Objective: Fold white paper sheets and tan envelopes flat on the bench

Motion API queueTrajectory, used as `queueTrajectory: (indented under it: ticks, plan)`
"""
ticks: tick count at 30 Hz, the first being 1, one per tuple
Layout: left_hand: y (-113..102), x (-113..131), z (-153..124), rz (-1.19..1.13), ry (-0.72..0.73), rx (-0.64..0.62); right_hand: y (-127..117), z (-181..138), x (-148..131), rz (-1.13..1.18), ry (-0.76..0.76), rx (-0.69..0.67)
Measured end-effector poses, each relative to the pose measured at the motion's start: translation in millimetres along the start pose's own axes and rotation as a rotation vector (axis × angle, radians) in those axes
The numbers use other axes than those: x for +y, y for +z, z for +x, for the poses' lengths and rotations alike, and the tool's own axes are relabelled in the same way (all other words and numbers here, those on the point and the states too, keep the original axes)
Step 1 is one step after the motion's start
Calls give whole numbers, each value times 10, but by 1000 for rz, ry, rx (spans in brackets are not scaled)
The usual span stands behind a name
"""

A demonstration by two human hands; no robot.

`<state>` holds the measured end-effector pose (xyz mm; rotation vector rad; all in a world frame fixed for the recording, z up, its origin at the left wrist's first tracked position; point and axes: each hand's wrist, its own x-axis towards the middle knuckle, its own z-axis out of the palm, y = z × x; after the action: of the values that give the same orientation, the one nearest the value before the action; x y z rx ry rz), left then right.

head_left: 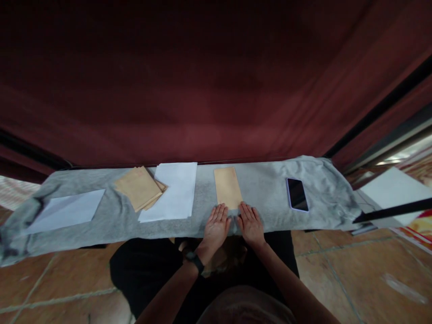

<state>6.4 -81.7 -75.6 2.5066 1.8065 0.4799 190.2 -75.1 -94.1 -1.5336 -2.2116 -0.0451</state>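
Observation:
A tan paper envelope point(227, 186) lies flat on the grey cloth, its short edge toward me. My left hand point(217, 222) rests flat at its near left corner, fingers stretched out. At the near right corner lies my right hand point(250, 223), palm down with the fingers extended. Both hands touch or nearly touch the envelope's near end, and neither grips anything. Left of them is a stack of white paper sheets point(177, 191). Several more tan envelopes point(138, 186) are piled loosely, partly over those sheets.
A grey cloth point(118, 227) covers the narrow table. One white sheet point(69, 210) lies at the far left. A phone point(297, 194) with a purple edge lies to the right. Behind the table hangs a dark red cloth wall point(216, 99). A black bar point(391, 210) stands at the right.

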Motion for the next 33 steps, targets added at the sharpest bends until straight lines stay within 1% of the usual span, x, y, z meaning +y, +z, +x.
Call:
queueTrajectory:
  ticks: [6, 12, 19, 27, 33]
  plan:
    - [30, 91, 381, -5, 28, -59, -23, 17, -24, 10, -1, 19]
    - [145, 108, 715, -1, 26, -101, -41, 44, -50, -3, 7, 31]
    - [236, 34, 997, 18, -23, -147, -20, 28, -59, 4, 11, 62]
    - [280, -62, 1369, 28, -81, -170, -12, 29, -61, 32, 16, 71]
    - [281, -126, 1584, -1, -128, -194, -38, 43, -73, 44, 25, 59]
